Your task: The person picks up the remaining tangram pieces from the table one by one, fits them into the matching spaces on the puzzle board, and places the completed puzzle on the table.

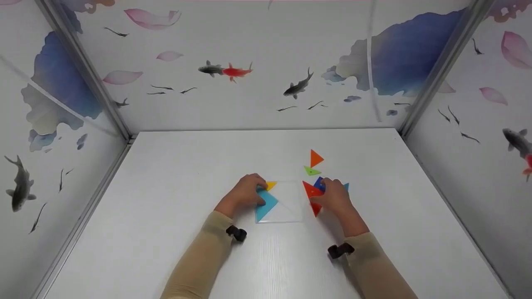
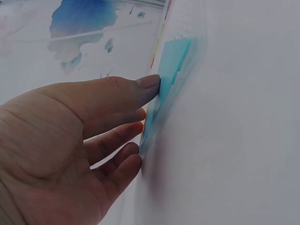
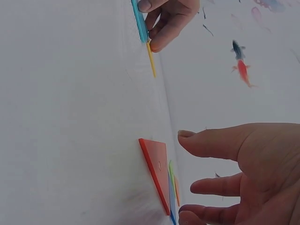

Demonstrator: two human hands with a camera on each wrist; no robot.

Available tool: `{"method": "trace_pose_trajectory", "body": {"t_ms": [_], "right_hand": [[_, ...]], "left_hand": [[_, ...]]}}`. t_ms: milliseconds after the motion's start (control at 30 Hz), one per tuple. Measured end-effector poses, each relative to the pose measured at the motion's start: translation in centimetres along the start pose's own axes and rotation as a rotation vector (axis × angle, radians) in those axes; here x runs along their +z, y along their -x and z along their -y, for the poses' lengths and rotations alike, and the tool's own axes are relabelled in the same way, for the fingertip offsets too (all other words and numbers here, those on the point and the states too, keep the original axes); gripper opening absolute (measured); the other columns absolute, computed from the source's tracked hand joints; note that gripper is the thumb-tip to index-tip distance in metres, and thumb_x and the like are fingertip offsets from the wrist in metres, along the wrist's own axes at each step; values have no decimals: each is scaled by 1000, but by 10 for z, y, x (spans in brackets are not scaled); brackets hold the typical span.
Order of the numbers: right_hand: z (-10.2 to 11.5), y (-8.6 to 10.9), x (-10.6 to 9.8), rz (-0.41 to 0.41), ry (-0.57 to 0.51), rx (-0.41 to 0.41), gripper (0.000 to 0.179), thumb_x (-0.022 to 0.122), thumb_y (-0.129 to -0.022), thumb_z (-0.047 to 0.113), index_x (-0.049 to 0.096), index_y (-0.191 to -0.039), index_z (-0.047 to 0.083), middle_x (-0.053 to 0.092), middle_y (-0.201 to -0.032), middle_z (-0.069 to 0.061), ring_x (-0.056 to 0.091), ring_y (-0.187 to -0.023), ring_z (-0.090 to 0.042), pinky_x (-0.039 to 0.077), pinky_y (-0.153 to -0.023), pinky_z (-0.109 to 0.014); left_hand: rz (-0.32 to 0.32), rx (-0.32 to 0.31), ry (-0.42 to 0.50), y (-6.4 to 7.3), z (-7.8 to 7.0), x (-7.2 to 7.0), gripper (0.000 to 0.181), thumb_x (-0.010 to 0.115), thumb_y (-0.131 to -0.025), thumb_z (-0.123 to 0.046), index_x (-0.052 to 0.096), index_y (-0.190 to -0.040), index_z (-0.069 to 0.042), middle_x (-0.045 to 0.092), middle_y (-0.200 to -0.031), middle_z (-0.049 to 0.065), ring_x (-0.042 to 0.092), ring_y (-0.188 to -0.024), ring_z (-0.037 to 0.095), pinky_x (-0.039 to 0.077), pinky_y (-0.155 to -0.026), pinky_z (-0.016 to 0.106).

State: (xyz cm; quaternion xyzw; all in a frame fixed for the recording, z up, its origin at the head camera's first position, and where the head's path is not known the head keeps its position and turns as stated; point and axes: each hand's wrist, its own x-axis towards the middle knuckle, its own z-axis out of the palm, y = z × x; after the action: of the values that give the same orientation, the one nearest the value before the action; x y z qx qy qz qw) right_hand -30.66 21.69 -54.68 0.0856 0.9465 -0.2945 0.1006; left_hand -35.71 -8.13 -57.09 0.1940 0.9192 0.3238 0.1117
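At the left side of a clear square tray (image 1: pixel 279 222), my left hand (image 1: pixel 248 191) holds a light blue triangle (image 1: pixel 268 203), its thumb on the piece and its fingertips along the edge. A yellow triangle (image 1: pixel 271 185) lies by the index finger, partly covered. My right hand (image 1: pixel 337 200) hovers over a small pile to the right of the tray. In the right wrist view its thumb and fingers are spread, with a gap between them and the red triangle (image 3: pixel 157 171). Next to that triangle is a dark blue piece (image 1: pixel 318 183), partly hidden by the fingers. Another blue piece (image 1: pixel 347 186) peeks out behind the hand.
Beyond the pile, a green triangle (image 1: pixel 311 171) and an orange triangle (image 1: pixel 316 158) lie on the white table (image 1: pixel 174 166). Printed panels (image 1: pixel 266 99) wall in the back and both sides. Each wrist wears a small black device (image 1: pixel 237 233).
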Motion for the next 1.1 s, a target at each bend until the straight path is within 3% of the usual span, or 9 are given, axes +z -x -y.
{"method": "trace_pose_trajectory", "body": {"t_ms": [533,867,1100], "right_hand": [[0,-4,4,-16,-2,-11,66,80,-95,27,53,-147,-4,56,-140,-24,57,-131,-40,54,-112,-53],[1,-2,8,-15,-3,-2,64,81,-95,25,54,-144,-5,56,-137,-24,57,-128,-38,54,-111,-52],[2,-2,9,-27,1,21,61,81,-94,24,56,-141,-5,55,-135,-23,57,-126,-37,55,-110,-51]], "left_hand": [[15,31,24,-6,-3,-2,46,88,-82,-10,76,-126,-3,64,-137,8,57,-133,30,48,-118,46],[17,6,31,-3,2,1,46,89,-84,-13,77,-128,-8,62,-141,5,55,-138,29,45,-122,45],[22,25,14,-5,3,2,46,89,-84,-13,77,-128,-8,62,-142,6,54,-139,29,44,-122,45]]}}
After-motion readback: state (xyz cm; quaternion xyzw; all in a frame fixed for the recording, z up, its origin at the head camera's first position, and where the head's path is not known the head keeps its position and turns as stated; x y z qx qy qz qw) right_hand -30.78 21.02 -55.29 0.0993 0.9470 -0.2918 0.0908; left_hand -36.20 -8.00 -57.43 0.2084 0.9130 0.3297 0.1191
